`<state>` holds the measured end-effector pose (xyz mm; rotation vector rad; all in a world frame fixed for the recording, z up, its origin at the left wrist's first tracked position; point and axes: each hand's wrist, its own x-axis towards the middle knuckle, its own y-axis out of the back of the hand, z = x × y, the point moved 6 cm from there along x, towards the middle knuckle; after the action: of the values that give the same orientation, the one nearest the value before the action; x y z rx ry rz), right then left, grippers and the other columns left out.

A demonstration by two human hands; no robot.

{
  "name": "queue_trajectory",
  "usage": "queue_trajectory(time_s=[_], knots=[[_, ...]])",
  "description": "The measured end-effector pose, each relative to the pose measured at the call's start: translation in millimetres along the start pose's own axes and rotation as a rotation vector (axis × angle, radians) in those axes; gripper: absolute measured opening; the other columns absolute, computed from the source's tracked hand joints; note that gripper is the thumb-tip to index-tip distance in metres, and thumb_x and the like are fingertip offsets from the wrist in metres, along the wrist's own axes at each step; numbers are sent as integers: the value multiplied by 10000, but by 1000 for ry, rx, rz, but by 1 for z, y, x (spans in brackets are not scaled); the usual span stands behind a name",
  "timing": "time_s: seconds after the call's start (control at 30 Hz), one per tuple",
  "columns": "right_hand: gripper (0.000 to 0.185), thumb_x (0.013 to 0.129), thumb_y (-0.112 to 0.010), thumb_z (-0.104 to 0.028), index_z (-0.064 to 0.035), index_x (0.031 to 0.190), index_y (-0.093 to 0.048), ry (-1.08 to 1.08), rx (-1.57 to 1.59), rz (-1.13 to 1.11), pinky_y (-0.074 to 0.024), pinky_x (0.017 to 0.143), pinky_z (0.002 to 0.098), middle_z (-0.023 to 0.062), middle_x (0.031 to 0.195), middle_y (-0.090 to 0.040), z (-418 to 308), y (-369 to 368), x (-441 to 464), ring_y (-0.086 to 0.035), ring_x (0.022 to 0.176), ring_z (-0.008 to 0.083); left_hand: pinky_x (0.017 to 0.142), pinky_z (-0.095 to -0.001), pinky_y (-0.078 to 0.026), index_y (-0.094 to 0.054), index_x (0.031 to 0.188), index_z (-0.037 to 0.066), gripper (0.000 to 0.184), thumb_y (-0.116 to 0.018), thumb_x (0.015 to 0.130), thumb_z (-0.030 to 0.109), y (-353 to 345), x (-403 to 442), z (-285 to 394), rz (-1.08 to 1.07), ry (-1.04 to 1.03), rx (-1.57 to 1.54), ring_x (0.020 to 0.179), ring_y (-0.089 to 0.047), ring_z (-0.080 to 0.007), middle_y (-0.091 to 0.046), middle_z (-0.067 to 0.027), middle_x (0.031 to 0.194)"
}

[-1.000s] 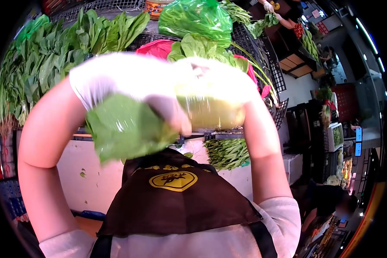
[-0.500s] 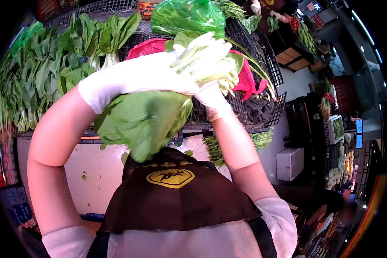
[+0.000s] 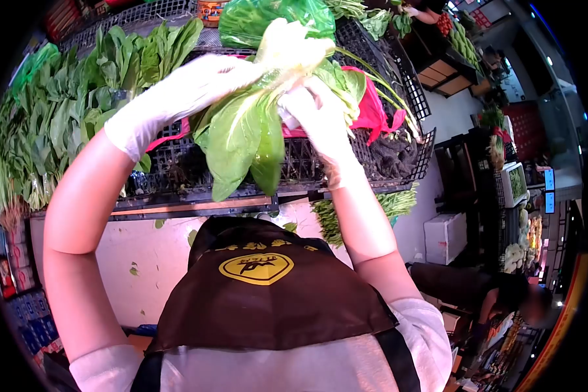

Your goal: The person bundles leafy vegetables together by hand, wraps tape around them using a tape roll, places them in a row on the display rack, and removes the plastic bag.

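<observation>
Both my hands wear white gloves. Between them is a bunch of leafy greens (image 3: 242,140), its pale stem ends pointing away from me and its broad leaves hanging toward me. My right hand (image 3: 315,117) is closed around the stalks from the right side. From the left, my left hand (image 3: 199,88) reaches in with its fingertips closed on the stalks; the exact grip is partly hidden. Under the bunch lie a pink-red plastic bag (image 3: 374,114) and a black mesh crate (image 3: 176,163).
Upright leafy greens (image 3: 72,111) fill the left of the stand. A green plastic bag of vegetables (image 3: 277,23) lies behind my hands, beside a jar (image 3: 210,12). Green stalks (image 3: 366,209) sit low at the front right. Another person (image 3: 477,287) is at the right; a white box (image 3: 445,238) stands nearby.
My left hand has drawn back leftward from across the stalks. The bunch has turned more upright and moved away from my apron, its leaves now spread. My right hand shows more fully.
</observation>
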<state>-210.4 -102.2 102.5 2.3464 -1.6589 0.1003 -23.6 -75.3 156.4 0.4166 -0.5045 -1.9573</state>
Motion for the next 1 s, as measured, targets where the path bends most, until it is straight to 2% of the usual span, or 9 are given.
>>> queue_trajectory(time_s=[0.07,0.1,0.3,0.43,0.63,0.7,0.8,0.9,1.0], knots=[[327,794,-686,-164,-29,1078,-595,-67,82,-110,-480,804,283,85,1049,-608,-20,-4,-3,-579,908,134,1037,-324,-360,-344,1427,22,742,-682,841,328,-13,-16,-27,224,131,109,1227,-442,-165,-487,-128,1362],[343,788,-699,-154,-28,1087,-588,-19,77,-160,-477,821,279,87,1068,-599,-28,-6,-4,-574,934,136,1099,-335,-290,-232,1473,29,895,-732,790,319,-31,-12,-16,2,-61,-404,1310,-365,-190,-400,-120,1434],[828,796,-703,-181,-47,1478,-253,47,84,-396,-441,920,273,86,1086,-621,-63,-8,-13,-571,1005,145,1023,-296,-390,-420,1373,8,696,-741,768,134,-34,-18,-34,190,-78,-703,1172,-512,-151,-542,-76,1307],[771,782,-732,-276,-65,1425,-363,-16,-361,-477,-461,879,273,83,1033,-654,-39,-1,-2,-602,956,138,977,-294,-427,-445,1350,-8,791,-789,683,243,-11,-33,-31,173,-10,-528,1088,-566,-158,-601,-92,1221],[572,733,-752,-270,-108,1251,-573,-74,-491,-810,-497,866,277,61,1082,-657,-56,-44,9,-609,1003,154,914,-341,-461,-560,1195,-22,816,-804,571,443,-48,-29,8,-510,51,191,1000,-622,-252,-652,-176,1082],[590,717,-740,-175,-76,1264,-545,-5,70,-769,-497,871,286,71,1094,-642,-43,-46,52,-616,998,176,856,-363,-470,-634,1083,-19,665,-781,613,428,-61,-23,-16,-655,317,586,952,-634,-266,-673,-193,984],[504,735,-746,-210,-100,1208,-610,246,3,-592,-504,851,293,39,1097,-655,-97,-40,21,-615,920,103,842,-326,-495,-645,1033,-24,564,-780,661,378,-9,-6,-108,-266,326,79,900,-638,-191,-683,-121,962],[449,763,-760,-243,-84,1166,-642,132,-90,-446,-472,887,303,43,1062,-661,-27,-27,-7,-612,893,126,909,-306,-476,-602,1090,-61,573,-807,647,238,40,-40,-71,16,375,-564,957,-598,-155,-662,-117,996],[397,791,-744,-224,-40,1129,-646,-120,155,-459,-456,946,334,85,1064,-662,41,-46,2,-613,989,154,946,-292,-450,-554,1185,-60,663,-807,648,233,16,-50,-24,-47,294,-351,1033,-568,-155,-631,-121,1114]])
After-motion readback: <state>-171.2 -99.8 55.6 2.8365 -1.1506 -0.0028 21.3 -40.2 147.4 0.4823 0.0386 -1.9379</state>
